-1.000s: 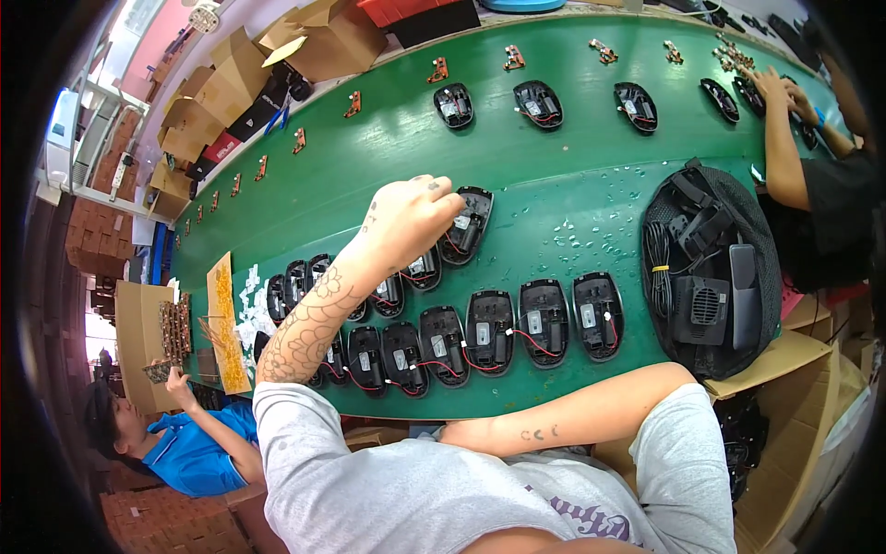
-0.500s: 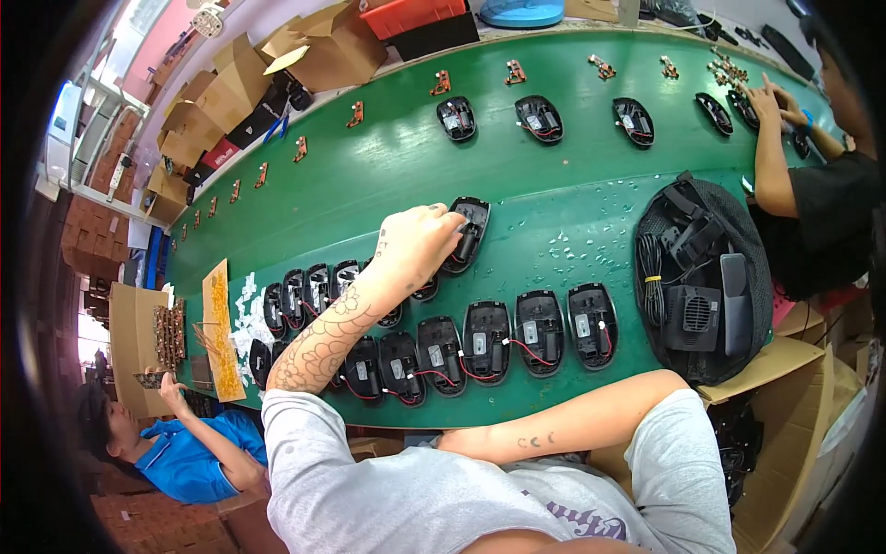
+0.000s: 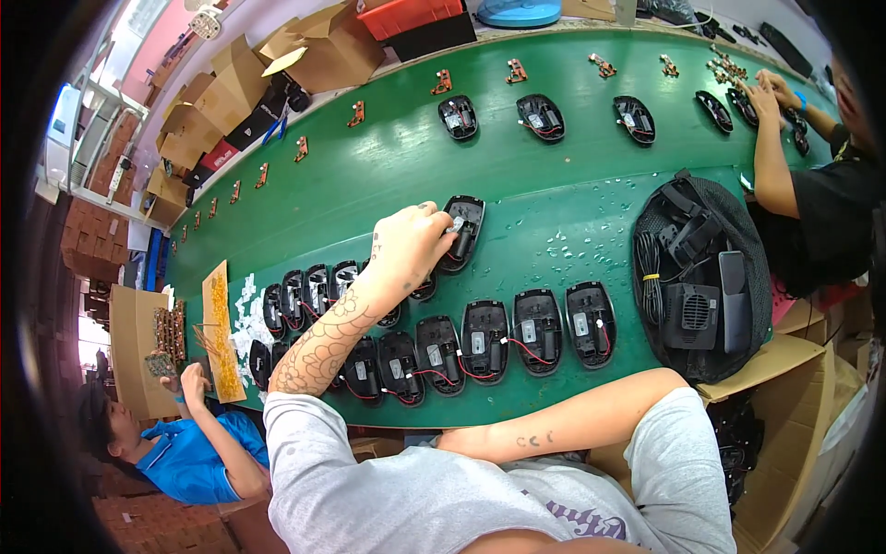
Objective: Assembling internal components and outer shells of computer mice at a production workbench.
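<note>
My left hand (image 3: pixel 412 242) reaches over the table to a black oval plastic shell (image 3: pixel 469 242) shaped like a computer mouse base. Its fingers pinch a small translucent whitish piece (image 3: pixel 455 224) at the left side of that shell. Below stands a row of similar open black shells (image 3: pixel 484 342), several with red wires and a pale rectangular patch inside. More shells (image 3: pixel 293 294) are lined up by my left forearm, which partly covers them. My right forearm (image 3: pixel 544 434) lies along the near table edge; the right hand itself is hidden.
Small whitish pieces (image 3: pixel 251 319) lie scattered at left beside a yellow-covered board (image 3: pixel 220 332). Several shells (image 3: pixel 540 118) and small circuit boards (image 3: pixel 443 81) line the far side. A black mesh bag (image 3: pixel 701 277) sits right. Co-workers (image 3: pixel 198 452) work at left and far right.
My left hand has shifted slightly left with the shell, and the whitish piece between its fingers now shows. The left co-worker's hands have moved; the other shells stay put.
</note>
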The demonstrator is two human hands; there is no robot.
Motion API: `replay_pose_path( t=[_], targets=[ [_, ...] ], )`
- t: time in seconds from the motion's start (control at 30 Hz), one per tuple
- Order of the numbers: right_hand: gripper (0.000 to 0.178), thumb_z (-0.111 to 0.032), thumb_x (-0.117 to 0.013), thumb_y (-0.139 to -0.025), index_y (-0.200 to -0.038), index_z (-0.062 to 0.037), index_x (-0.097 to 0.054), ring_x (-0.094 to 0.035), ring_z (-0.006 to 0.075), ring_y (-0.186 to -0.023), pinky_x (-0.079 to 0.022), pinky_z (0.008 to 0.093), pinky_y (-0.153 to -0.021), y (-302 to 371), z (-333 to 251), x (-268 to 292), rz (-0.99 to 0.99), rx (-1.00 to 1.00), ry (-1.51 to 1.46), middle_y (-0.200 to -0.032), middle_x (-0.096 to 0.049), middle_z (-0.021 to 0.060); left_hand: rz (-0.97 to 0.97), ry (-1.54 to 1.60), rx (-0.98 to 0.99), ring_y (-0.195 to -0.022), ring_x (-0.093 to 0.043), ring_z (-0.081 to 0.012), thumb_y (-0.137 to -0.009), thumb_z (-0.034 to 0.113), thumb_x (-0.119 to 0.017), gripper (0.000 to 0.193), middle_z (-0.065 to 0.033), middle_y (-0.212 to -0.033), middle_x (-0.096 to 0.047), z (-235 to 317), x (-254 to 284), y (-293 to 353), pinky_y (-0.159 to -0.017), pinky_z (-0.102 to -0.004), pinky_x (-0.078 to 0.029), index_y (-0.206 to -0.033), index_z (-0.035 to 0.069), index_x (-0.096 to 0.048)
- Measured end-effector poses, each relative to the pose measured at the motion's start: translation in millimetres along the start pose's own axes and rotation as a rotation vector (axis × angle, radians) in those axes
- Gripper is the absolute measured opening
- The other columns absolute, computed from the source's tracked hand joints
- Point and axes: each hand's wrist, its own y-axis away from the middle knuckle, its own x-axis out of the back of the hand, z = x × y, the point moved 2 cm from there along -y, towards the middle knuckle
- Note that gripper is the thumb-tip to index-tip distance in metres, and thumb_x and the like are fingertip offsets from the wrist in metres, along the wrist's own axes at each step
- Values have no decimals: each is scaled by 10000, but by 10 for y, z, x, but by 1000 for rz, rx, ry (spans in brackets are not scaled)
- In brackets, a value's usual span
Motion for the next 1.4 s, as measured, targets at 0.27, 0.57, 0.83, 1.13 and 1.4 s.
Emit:
replay_pose_path(
  t=[0.27, 0.57, 0.83, 1.13, 1.4],
  targets=[
    [325, -244, -414, -993, -1271, -235, -582, -449, 155, -1088, -451, 348, -927, 37, 243, 441, -312, 310, -151, -1231, -535, -24, -10, 1, 66, -873, -655, -259, -848, 254, -672, 158, -60, -880, -641, 3, -2, -12, -757, -387, -538, -830, 99, -697],
    [276, -296, -622, -811, -1015, -139, -721, -621, 291, -911, -491, 447, -770, -30, 170, -67, 56, 227, -450, -956, -695, 116, -91, 81, 172, -809, -652, -283, -835, 262, -686, 157, -72, -834, -636, 1, 76, -55, -734, -397, -521, -842, 107, -713],
    [324, -335, -590, -890, -1092, -102, -689, -586, 278, -964, -485, 401, -834, -131, 71, -497, -38, 72, -763, -1145, -652, 128, -91, 82, 103, -863, -657, -278, -852, 256, -656, 159, -65, -868, -647, -39, 22, -28, -763, -393, -529, -875, 115, -724],
    [295, -311, -615, -843, -1053, -121, -696, -626, 265, -883, -489, 387, -830, -227, 37, -808, 195, 119, -708, -1013, -691, 117, 21, 181, 84, -742, -635, -237, -841, 261, -690, 179, -47, -795, -615, -42, 125, -119, -702, -370, -515, -943, 118, -726],
    [265, -278, -593, -868, -1050, -114, -693, -647, 256, -926, -487, 379, -854, -104, 106, -272, -4, 243, -610, -1020, -705, 112, -218, 432, 100, -798, -660, -205, -834, 250, -713, 369, -113, -950, -688, -417, -92, -418, -751, -343, -538, -1148, 59, -679]
  ],
)
